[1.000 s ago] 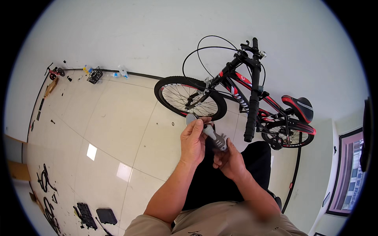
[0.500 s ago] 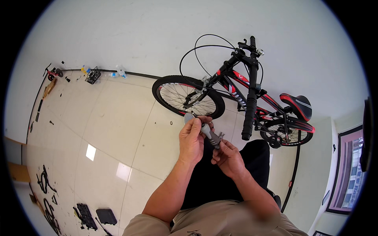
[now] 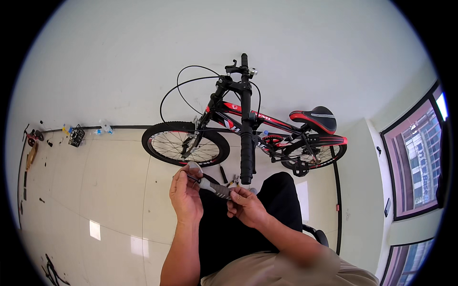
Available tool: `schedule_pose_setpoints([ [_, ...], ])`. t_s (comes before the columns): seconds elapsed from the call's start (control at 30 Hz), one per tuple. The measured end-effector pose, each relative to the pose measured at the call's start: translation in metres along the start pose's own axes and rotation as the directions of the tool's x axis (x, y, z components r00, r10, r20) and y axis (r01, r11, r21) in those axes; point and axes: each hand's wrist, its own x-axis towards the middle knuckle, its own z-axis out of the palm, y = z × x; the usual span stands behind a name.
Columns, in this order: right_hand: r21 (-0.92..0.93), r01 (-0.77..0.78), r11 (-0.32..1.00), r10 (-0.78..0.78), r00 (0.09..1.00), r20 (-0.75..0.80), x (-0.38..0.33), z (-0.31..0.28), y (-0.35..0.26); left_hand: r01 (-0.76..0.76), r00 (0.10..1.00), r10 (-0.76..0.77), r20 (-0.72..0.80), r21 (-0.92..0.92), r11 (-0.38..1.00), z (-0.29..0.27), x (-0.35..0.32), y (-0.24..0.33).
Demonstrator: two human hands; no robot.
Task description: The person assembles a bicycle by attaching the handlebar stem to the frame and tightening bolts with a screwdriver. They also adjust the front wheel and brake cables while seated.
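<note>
Grip [image 3: 215, 189] partly hidden by fingers [image 3: 237, 197]

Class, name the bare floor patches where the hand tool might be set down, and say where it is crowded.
Free: the tiled floor left of the front wheel, up to the small basket. Crowded: between both hands and the bicycle, where small parts lie.

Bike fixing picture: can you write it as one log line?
left hand: holds grey-handled tool | right hand: pinches tool's other end | bike: upright by wall | floor: small parts scattered
</note>
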Motion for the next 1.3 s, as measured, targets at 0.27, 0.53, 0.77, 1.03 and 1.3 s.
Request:
schedule_pose_setpoints([
  [0.27, -0.074, 0.074, 0.995, -0.078, 0.995, -0.059, -0.006, 0.003, 0.000, 0.042, 0.994, -0.036, -0.099, 0.061, 0.997, -0.004, 0.000, 0.005],
  [0.53, -0.089, 0.137, 0.987, -0.141, 0.989, -0.035, -0.007, -0.010, -0.003, -0.020, 0.994, 0.033, -0.106, 0.123, 0.992, 0.000, 0.001, -0.006],
  [0.77, -0.337, 0.167, 0.926, -0.217, 0.969, -0.115, -0.009, 0.000, 0.000, -0.045, 0.982, 0.077, -0.173, 0.184, 0.982, -0.004, 0.005, -0.009],
  [1.03, -0.128, 0.174, 0.976, -0.184, 0.981, -0.070, -0.001, 0.000, 0.009, -0.122, 0.991, 0.129, -0.038, 0.150, 0.981, -0.025, 0.014, -0.020],
  [1.3, -0.195, 0.230, 0.953, -0.233, 0.973, 0.009, -0.006, 0.004, 0.003, -0.093, 0.996, 0.090, 0.026, 0.173, 0.980, -0.015, 0.010, -0.026],
])
